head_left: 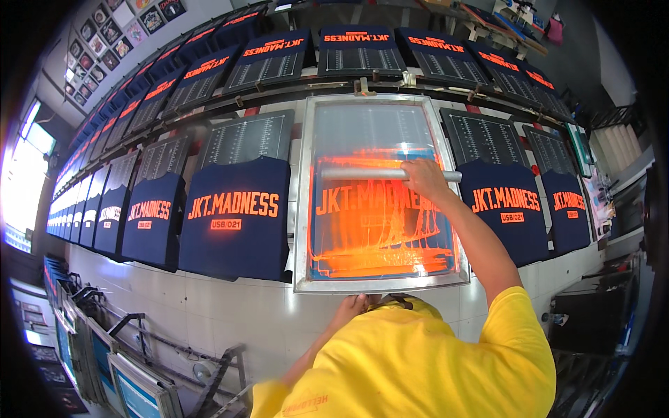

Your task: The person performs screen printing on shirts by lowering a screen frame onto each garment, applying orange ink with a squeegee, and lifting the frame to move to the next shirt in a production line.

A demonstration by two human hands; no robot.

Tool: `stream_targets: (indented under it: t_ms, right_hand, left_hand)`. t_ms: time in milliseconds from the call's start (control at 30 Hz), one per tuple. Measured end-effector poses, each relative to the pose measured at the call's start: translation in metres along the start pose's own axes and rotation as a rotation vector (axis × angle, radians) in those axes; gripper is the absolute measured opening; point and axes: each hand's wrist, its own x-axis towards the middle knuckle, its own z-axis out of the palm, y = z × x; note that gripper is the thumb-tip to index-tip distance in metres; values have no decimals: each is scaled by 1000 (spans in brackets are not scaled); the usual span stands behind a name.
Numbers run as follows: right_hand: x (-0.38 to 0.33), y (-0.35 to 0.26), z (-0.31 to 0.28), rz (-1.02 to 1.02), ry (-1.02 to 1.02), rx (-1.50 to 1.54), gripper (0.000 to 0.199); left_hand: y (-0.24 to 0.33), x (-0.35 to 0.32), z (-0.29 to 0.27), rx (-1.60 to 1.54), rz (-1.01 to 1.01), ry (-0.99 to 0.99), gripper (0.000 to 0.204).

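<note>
My right hand [424, 178] is closed around the long silver bar of a squeegee [359, 173], which lies across a screen printing frame [301, 230]. Bright orange ink [348, 254] covers much of the mesh, thickest along its near end, with streaks in the middle. Orange lettering shows through the mesh. My left hand [354, 304] is just below the frame's near edge, its fingers drawn together; part of it is hidden by my yellow shirt [418, 355], and what it holds, if anything, does not show.
Navy shirts with orange lettering lie on boards to the left [233, 216] and right [505, 209], with another row [359, 52] beyond a metal rail [279, 94]. Several framed screens [143, 390] lean at lower left. A dark cabinet [585, 334] stands at lower right.
</note>
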Motion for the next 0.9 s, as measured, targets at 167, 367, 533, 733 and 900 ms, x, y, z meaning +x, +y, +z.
stream_targets:
  t_ms: [167, 367, 533, 733, 900]
  right_hand:
    - [-1, -1, 0, 16, -68, 22, 19]
    - [-45, -37, -26, 26, -144, 68, 16]
    - [-125, -75, -21, -76, -20, 61, 22]
    - [-198, -124, -22, -120, 11, 40, 22]
    - [-220, -138, -12, -75, -2, 45, 45]
  left_hand:
    - [-9, -2, 5, 23, 16, 65, 46]
    - [-13, 2, 1, 11, 56, 20, 46]
    - [1, 0, -1, -51, -7, -14, 42]
    - [-12, 9, -5, -258, -70, -116, 35]
    - [6, 5, -4, -375, -157, -152, 29]
